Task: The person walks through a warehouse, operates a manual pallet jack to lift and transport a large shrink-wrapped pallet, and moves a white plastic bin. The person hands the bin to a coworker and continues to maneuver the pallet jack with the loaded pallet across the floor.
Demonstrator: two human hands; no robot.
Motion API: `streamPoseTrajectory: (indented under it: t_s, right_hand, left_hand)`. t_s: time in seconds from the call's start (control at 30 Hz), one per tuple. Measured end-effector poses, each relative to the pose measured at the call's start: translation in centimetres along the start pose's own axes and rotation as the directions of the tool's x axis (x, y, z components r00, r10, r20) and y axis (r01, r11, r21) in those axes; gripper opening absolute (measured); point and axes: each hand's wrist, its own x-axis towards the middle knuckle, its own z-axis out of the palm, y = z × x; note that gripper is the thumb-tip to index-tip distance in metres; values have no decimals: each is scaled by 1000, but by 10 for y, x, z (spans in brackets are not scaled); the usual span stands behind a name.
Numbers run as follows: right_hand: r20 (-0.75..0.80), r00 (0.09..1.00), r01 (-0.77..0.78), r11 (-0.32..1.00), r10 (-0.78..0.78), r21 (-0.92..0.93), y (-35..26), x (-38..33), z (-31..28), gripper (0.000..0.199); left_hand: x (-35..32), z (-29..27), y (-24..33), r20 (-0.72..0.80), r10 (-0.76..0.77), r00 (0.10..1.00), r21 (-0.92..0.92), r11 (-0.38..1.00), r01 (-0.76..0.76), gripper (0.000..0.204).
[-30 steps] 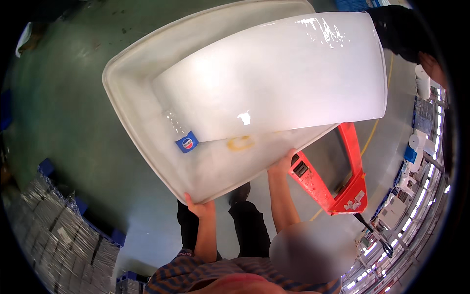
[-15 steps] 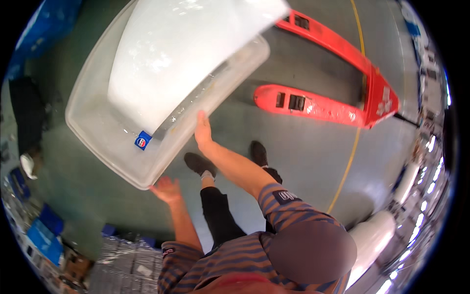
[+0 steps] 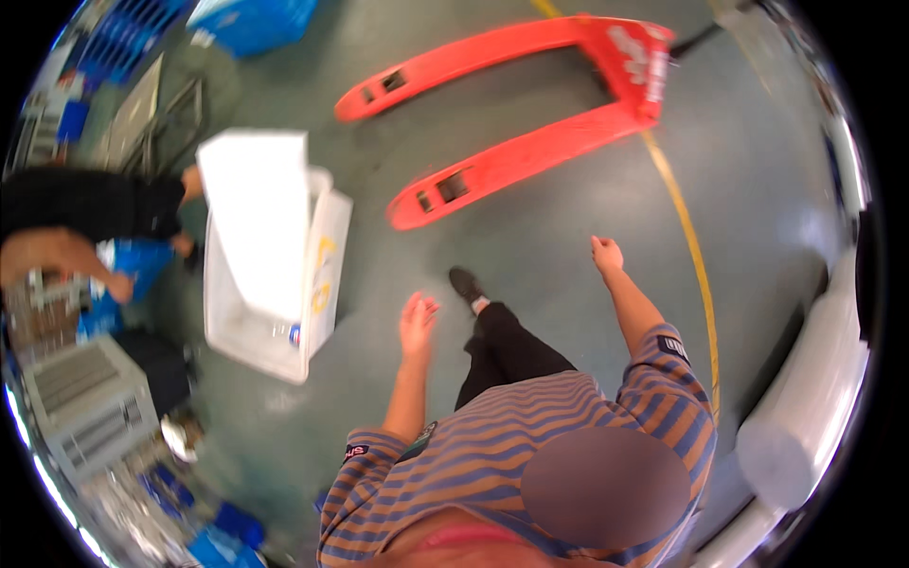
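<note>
My left hand (image 3: 418,324) hangs over the floor with its fingers apart and nothing in them. It is nearest to the large white plastic bin (image 3: 325,275) but does not touch it. A big white sheet or panel (image 3: 254,208) leans inside the bin and sticks up past its far end. At the bin's near end lies a small blue item (image 3: 294,334), too small to name. My right hand (image 3: 607,255) is out to the right over bare floor, its fingers loosely curled, holding nothing visible.
A red pallet jack (image 3: 530,161) stands ahead, forks pointing left. Another person's hand (image 3: 117,287) and dark-clothed legs are left of the bin. A grey slatted box (image 3: 90,402) stands at left, a blue bin (image 3: 254,24) far left, and white wrapped rolls (image 3: 791,440) at right.
Both my hands have come away from the bin, and my right hand has swung out to the right. The bin now appears farther off. Another person has come into view at left.
</note>
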Motion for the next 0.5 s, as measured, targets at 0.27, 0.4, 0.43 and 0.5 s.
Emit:
streamPoseTrajectory:
  t_s: [0.27, 0.4, 0.43, 0.5]
  right_hand:
    - [74, 876, -449, 750, 476, 486, 245, -36, -126, 34]
    - [93, 873, -477, 796, 479, 372, 296, -27, -147, 37]
    - [155, 859, -507, 767, 488, 393, 287, -22, -164, 35]
    - [172, 857, -475, 615, 486, 629, 300, 9, -203, 33]
  left_hand:
    - [2, 113, -15, 1, -74, 997, 267, 961, 71, 41]
    - [8, 194, -26, 27, -74, 997, 480, 875, 52, 41]
    - [11, 228, -29, 1, -60, 998, 522, 852, 51, 41]
    - [36, 328, -43, 127, -48, 991, 606, 795, -40, 42]
